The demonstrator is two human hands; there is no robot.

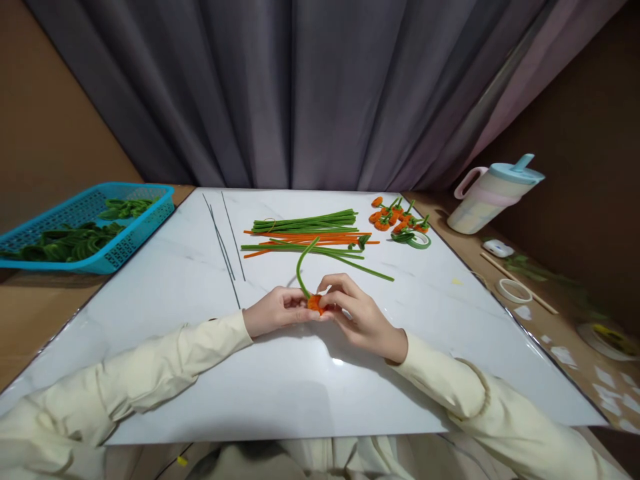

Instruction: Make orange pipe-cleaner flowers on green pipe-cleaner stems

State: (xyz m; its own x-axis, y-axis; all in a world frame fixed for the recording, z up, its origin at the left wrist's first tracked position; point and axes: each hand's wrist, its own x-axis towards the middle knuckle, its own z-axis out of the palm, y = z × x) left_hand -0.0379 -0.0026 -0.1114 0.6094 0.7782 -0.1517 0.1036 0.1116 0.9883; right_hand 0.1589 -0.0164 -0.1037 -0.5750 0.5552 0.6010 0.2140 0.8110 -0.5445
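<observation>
My left hand (274, 311) and my right hand (356, 313) meet at the middle of the white board (165, 293), fingers pinched together. Between them sits a small orange pipe-cleaner coil (315, 303), gripped from both sides. A green pipe cleaner (301, 263) rises from the coil and curves up and to the right. Just beyond lie a bundle of straight green pipe cleaners (305, 222) and orange pipe cleaners (313, 237). A cluster of finished orange coils on green stems (393, 217) lies at the far right of the board.
A blue basket (143, 230) with green coiled pieces stands at the far left. Thin metal wires (224, 240) lie on the board's left half. A pastel jug (487, 197), tape rolls (514, 291), a wooden stick (517, 281) and paper scraps occupy the brown table at right. Grey curtains hang behind.
</observation>
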